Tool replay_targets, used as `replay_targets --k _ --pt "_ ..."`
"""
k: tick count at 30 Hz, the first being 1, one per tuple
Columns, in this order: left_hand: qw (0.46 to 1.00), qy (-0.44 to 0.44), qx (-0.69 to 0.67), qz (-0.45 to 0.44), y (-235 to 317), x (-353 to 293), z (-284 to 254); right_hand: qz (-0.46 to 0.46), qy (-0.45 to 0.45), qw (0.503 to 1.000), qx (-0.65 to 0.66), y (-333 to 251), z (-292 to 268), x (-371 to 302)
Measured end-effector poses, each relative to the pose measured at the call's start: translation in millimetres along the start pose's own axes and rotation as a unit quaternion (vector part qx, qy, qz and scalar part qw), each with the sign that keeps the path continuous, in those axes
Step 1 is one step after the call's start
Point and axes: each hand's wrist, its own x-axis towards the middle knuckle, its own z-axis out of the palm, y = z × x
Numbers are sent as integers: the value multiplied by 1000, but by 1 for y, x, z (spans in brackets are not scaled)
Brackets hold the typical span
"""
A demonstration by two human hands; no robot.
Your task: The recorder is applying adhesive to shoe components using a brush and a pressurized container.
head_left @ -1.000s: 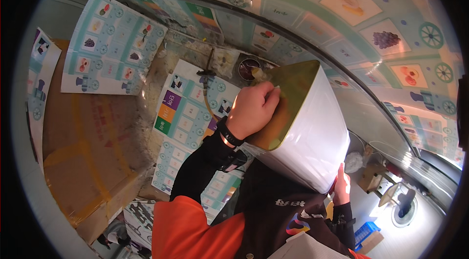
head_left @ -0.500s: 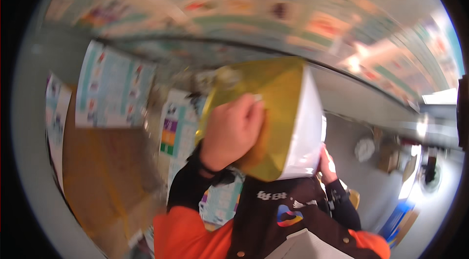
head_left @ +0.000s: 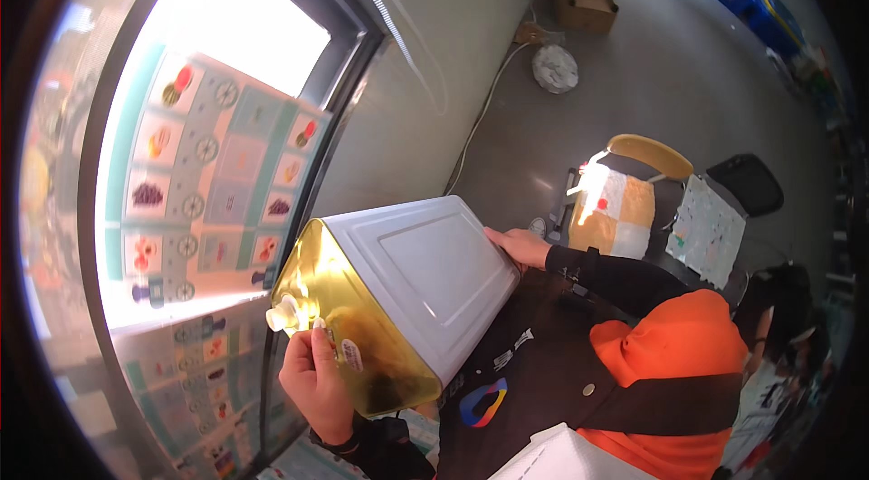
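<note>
Turned since half a second before, with the whole view swinging too, one tall metal can (head_left: 434, 254) had brought its gold end (head_left: 380, 331) round to the lower left and a broad white side into sight. Nearest, a pale flap (head_left: 579, 457) was cut off by the lower edge, beside a dark apron (head_left: 543, 371) and one orange sleeve (head_left: 670, 340). Just past the apron, the can was tilted between two hands, its long axis running from lower left to upper right, its one white cap (head_left: 288, 313) pointing left. Fingers of the left hand (head_left: 319, 385) were curled in tight, thumb against forefinger, gripping at the gold end; what lay inside was hidden. The right hand (head_left: 523, 248) touched the opposite end, partly out of sight; I could not tell how closed it was. Beyond the can, a fruit poster (head_left: 222, 149) covered the window (head_left: 262, 14). Farther off lay two seat covers, one checked (head_left: 625, 213), one speckled (head_left: 708, 231); then one silvery round thing (head_left: 555, 69), hard to make out.
</note>
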Motion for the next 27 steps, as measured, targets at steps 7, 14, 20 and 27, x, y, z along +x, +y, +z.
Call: replay_targets --k 7,14,20,27 --pt "969 -233 -77 -25 54 99 170 39 149 986 62 92 -123 31" --pt "908 -411 -14 83 92 186 378 5 271 893 358 219 -182 36" --pt "848 -469 147 199 22 284 574 136 482 748 435 358 -105 -85" --pt "807 -532 212 145 -108 362 763 332 534 476 614 300 143 -179"
